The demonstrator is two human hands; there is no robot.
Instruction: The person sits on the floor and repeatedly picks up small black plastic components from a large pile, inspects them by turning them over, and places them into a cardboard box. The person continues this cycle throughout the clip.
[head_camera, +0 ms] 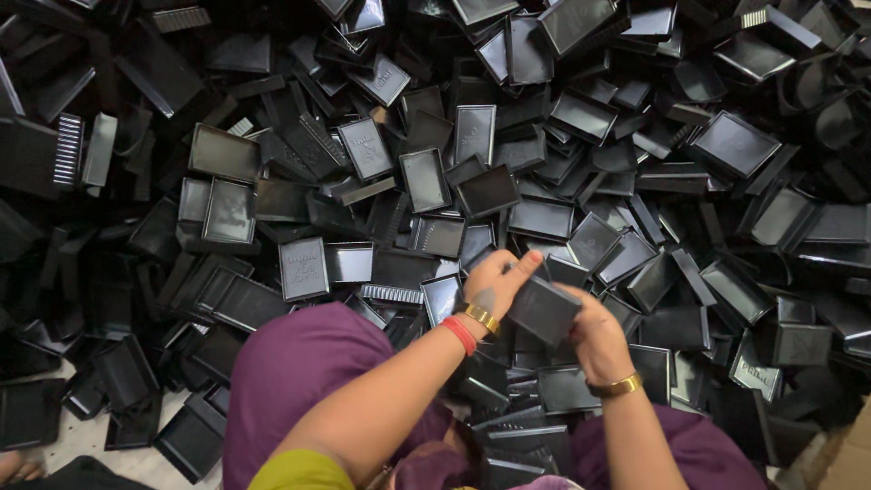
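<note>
Both of my hands close on one black rectangular plastic box part point(544, 310), held just above a big heap of the same parts. My left hand point(494, 283) grips its upper left edge, fingers curled over the top; that wrist has a gold bangle and a red band. My right hand point(596, 338) holds the part's lower right side and wears a gold bangle too. Under my hands lies a small stack of black trays point(564, 390).
The pile of black plastic trays and lids point(426, 177) fills nearly the whole view. My knees in purple cloth point(299, 372) are at the bottom. Pale floor point(86, 436) shows at the lower left, and a cardboard box corner point(848, 458) at the lower right.
</note>
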